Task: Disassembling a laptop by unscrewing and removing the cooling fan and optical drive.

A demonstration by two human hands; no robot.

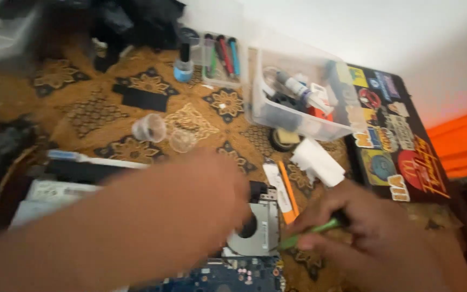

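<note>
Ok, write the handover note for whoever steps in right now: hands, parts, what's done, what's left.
Left hand: blurred, over the metal cooling fan; whether it grips anything cannot be told.
Right hand: holds a thin green tool, tip pointing at the fan's right edge.
Parts: the fan lies above the blue circuit board at the bottom edge. An orange pry tool and a white tissue lie just beyond, a clear parts bin further back, and a sticker-covered lid to the right.
Done: board exposed.
Left: the fan is not yet lifted away; it appears to sit in place.
</note>
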